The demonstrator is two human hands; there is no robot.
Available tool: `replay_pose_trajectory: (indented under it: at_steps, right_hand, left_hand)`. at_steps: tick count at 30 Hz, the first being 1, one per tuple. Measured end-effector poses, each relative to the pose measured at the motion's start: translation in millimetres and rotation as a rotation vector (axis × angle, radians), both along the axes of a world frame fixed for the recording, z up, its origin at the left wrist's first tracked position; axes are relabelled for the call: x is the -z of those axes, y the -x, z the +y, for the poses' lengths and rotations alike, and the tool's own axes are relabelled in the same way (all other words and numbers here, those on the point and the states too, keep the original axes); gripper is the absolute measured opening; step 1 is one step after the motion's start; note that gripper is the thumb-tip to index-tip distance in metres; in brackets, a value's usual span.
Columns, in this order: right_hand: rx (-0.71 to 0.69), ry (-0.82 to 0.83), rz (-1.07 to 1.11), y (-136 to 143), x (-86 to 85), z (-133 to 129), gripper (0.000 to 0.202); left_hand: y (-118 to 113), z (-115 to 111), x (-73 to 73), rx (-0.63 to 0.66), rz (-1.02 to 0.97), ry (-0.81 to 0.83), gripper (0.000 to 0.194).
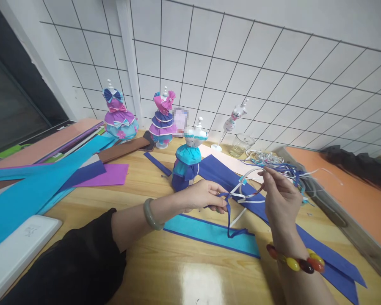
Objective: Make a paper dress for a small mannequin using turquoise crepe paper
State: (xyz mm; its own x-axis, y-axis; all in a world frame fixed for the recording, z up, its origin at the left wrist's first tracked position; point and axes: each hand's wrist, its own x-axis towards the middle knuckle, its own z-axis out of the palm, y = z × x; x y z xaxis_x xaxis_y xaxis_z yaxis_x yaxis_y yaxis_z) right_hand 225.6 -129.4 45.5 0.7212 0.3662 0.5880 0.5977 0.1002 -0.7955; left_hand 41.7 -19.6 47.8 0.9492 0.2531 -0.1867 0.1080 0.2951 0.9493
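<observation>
My left hand [206, 197] is closed on a thin dark blue strip [229, 218] that dangles in a loop above the table. To its right, my right hand [281, 195] pinches a narrow white strip [252, 170] curling back toward the left hand, where the white and blue strips tangle. Beneath them lies a flat turquoise strip [206, 231] with dark blue edging. Just beyond the left hand stands a small dress form [188, 159] in a turquoise top and dark blue skirt. A wide dark blue strip [324, 258] runs diagonally under my right hand.
Two dressed forms, one with bows [119, 114] and one with ruffles [161, 120], stand at the back beside a bare form [235, 118] and a glass [241, 145]. Coloured sheets [34, 192] and a white device [25, 250] lie left. Loose strips [266, 159] heap at right.
</observation>
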Motion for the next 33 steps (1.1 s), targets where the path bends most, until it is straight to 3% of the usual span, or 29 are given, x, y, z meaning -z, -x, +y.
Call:
replay_pose_trajectory:
  at_steps: [4, 16, 21, 26, 33]
  right_hand:
    - [-0.003, 0.024, -0.005, -5.9, 2.7, 0.5, 0.031]
    - [0.044, 0.012, 0.153, -25.4, 13.0, 2.7, 0.038]
    - [0.011, -0.017, 0.237, -33.1, 15.5, 2.3, 0.041]
    - [0.012, -0.048, 0.262, -36.3, 17.8, 3.0, 0.040]
    - [-0.034, -0.192, 0.423, -47.2, 17.6, -0.5, 0.037]
  left_hand:
    - [1.1, 1.8, -1.0, 0.013, -0.003, -0.024, 0.014]
    - [0.7, 2.1, -0.9, 0.014, 0.046, -0.057, 0.014]
    - [2.7, 6.4, -0.7, 0.038, 0.032, -0.266, 0.016]
    - [3.7, 8.3, 0.4, -0.053, 0.058, -0.596, 0.039]
    - [6.0, 4.2, 1.9, -0.113, 0.070, -0.808, 0.032]
